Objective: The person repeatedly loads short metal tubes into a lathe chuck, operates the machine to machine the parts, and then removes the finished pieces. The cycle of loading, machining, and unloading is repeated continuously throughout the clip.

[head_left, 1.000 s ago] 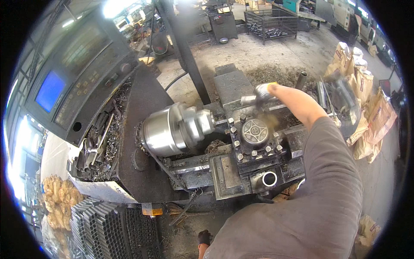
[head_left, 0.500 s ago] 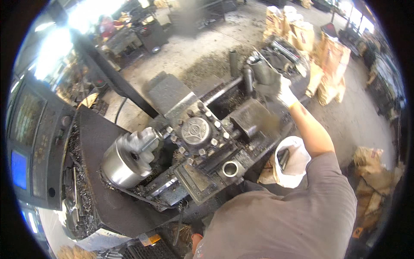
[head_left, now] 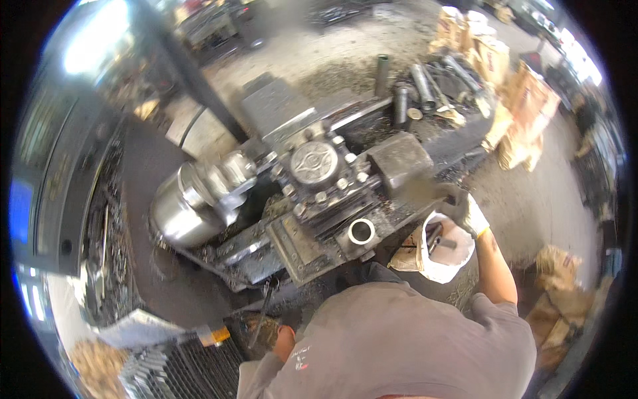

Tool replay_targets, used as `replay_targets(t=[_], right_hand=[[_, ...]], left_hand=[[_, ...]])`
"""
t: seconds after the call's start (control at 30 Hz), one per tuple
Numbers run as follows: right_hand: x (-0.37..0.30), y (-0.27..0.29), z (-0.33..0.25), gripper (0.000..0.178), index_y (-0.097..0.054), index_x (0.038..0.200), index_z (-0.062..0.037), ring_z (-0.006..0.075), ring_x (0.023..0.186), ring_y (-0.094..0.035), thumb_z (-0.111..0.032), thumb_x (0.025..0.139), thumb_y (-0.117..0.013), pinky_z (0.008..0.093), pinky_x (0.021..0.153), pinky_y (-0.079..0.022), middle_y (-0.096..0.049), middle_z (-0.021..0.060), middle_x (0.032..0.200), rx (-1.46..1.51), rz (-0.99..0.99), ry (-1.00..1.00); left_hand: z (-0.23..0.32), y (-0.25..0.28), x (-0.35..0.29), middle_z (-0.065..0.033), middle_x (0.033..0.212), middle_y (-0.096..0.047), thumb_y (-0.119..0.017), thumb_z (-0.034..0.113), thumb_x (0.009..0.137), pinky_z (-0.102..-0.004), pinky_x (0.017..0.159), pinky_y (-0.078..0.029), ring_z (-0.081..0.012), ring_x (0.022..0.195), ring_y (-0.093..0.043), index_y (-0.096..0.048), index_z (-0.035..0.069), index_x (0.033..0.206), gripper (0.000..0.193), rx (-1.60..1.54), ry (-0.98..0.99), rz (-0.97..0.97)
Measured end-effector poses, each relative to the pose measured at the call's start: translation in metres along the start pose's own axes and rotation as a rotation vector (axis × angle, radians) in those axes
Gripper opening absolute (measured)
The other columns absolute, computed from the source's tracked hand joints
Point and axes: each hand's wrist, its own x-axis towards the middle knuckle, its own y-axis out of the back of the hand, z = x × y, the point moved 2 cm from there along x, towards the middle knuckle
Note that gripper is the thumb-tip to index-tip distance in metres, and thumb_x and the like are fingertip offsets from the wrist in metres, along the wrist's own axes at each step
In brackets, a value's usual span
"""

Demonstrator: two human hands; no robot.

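Note:
My right hand (head_left: 464, 211), in a dark-stained white glove, hangs over the mouth of a white sack (head_left: 444, 269) beside the lathe. Its fingers are dark and blurred, so whether they hold anything is unclear. Inside the sack lie metal tubes (head_left: 433, 236). My left hand (head_left: 267, 330), low beside the machine, is close to a slanting metal rod (head_left: 263, 309); its fingers do not show clearly. Ahead of me stand the round tool turret (head_left: 314, 163) and the shiny chuck (head_left: 183, 209), its jaws blurred. A short metal ring or tube (head_left: 361, 231) stands upright on the near machine ledge.
More tubes (head_left: 421, 86) rest on the far right end of the machine, with another upright tube (head_left: 382, 74) behind. Brown paper sacks (head_left: 530, 110) stand on the floor at right. A control panel (head_left: 50, 166) rises at left. Metal shavings lie around the lathe.
My right hand has come back from a grey metal cylinder at the far right end to the white sack. The view has shifted, and more of my left arm shows.

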Motion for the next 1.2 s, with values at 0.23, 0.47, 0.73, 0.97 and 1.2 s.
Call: replay_targets(t=[0.23, 0.47, 0.73, 0.97, 1.2], right_hand=[[0.058, -0.116, -0.218, 0.047, -0.068, 0.123, -0.0039, 0.0338, 0.077, -0.076, -0.028, 0.084, -0.079, 0.0434, 0.070, -0.061, -0.076, 0.0180, 0.097, -0.443, -0.476, 0.565], [0.115, -0.085, -0.264, 0.035, -0.070, 0.115, -0.0002, 0.0259, 0.074, -0.075, -0.017, 0.085, -0.077, 0.0365, 0.063, -0.061, -0.076, 0.0167, 0.093, 0.163, -0.652, 0.848], [0.301, -0.114, -0.301, 0.028, -0.074, 0.106, -0.0044, 0.0285, 0.074, -0.075, -0.016, 0.080, -0.074, 0.0414, 0.064, -0.061, -0.075, 0.0145, 0.083, -0.961, -0.379, 0.786], [0.370, -0.194, -0.208, 0.029, -0.080, 0.098, -0.0012, 0.0332, 0.078, -0.075, -0.020, 0.076, -0.081, 0.0429, 0.073, -0.061, -0.076, 0.0200, 0.084, -0.885, -0.720, 0.653], [0.403, -0.228, -0.170, 0.019, -0.074, 0.098, -0.0008, 0.0139, 0.064, -0.068, -0.018, 0.093, -0.068, 0.0329, 0.057, -0.051, -0.073, 0.0112, 0.076, -0.531, -1.166, 0.538]], left_hand=[[0.043, 0.029, -0.019, -0.0206, 0.118, -0.075, -0.059, 0.022, 0.095, -0.0517, 0.098, -0.053, -0.0406, 0.114, -0.069, -0.074, 0.010, 0.120, 0.031, -0.092, 0.191, -0.034], [0.056, -0.031, -0.049, -0.0207, 0.110, -0.076, -0.067, 0.024, 0.093, -0.0502, 0.089, -0.058, -0.0399, 0.104, -0.072, -0.074, 0.006, 0.115, 0.030, -0.022, 0.157, 0.047], [0.044, -0.069, -0.096, -0.0150, 0.087, -0.073, -0.067, 0.027, 0.099, -0.0420, 0.062, -0.057, -0.0283, 0.069, -0.070, -0.071, 0.009, 0.103, 0.019, -1.503, 0.625, 0.481], [0.022, 0.076, -0.144, -0.0095, 0.089, -0.067, -0.062, 0.034, 0.105, -0.0403, 0.061, -0.052, -0.0224, 0.075, -0.063, -0.063, 0.007, 0.106, 0.027, -0.992, 0.912, 1.383], [0.024, 0.193, -0.186, -0.0116, 0.118, -0.067, -0.058, 0.047, 0.106, -0.0451, 0.081, -0.057, -0.0279, 0.101, -0.068, -0.064, 0.007, 0.132, 0.048, -1.814, 0.704, 1.677]])
